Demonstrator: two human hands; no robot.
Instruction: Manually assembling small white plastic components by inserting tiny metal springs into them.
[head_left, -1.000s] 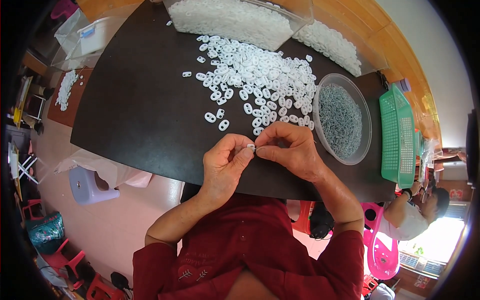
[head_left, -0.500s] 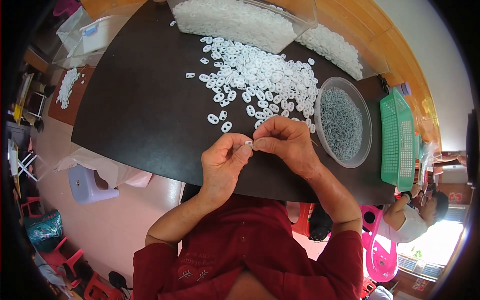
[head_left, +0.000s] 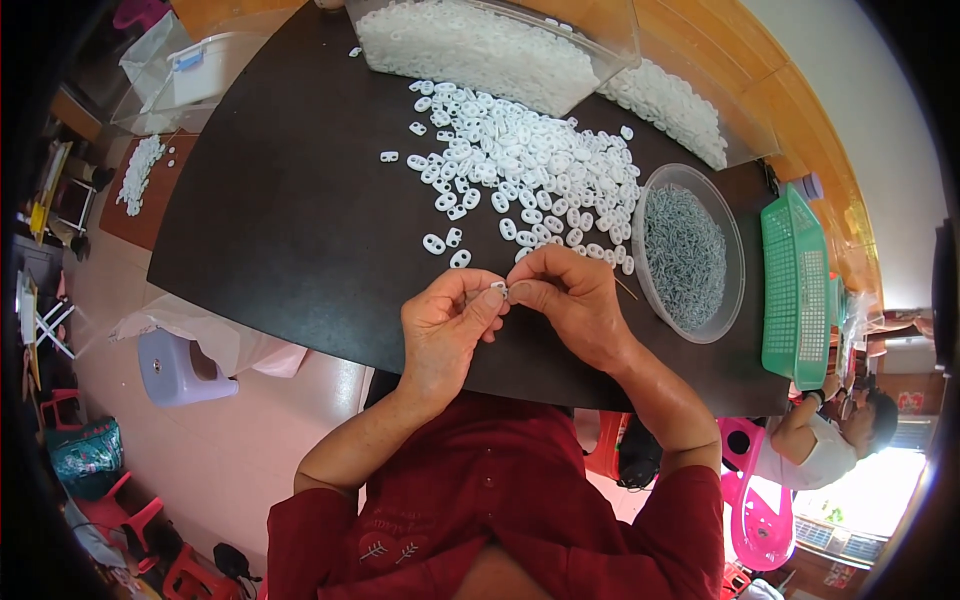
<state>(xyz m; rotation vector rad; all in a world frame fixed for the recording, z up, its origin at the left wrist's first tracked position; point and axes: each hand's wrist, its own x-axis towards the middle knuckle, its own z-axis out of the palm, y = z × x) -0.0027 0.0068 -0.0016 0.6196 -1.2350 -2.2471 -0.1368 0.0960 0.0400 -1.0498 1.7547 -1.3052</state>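
Over the table's near edge, my left hand (head_left: 438, 335) pinches a small white plastic piece (head_left: 498, 286) between thumb and forefinger. My right hand (head_left: 578, 308) meets it there, thumb and forefinger pressed together at the piece's right side. Whatever the right fingertips grip is too small and covered to make out. Beyond both hands spreads a heap of white oval pieces (head_left: 540, 150) with two holes each. To the right of the heap, a round clear tub (head_left: 738, 290) holds many small grey metal screws (head_left: 685, 255).
Two clear bins of white pieces, a large bin (head_left: 480, 60) and another bin (head_left: 670, 105), stand along the far side of the dark table (head_left: 270, 200). A green basket (head_left: 795, 290) sits at the right edge. A thin stick (head_left: 626, 288) lies beside the tub. Another person (head_left: 815, 445) is at right.
Both hands stay together at the white piece, with only slight finger movement. The table and its contents sit slightly lower in the picture.
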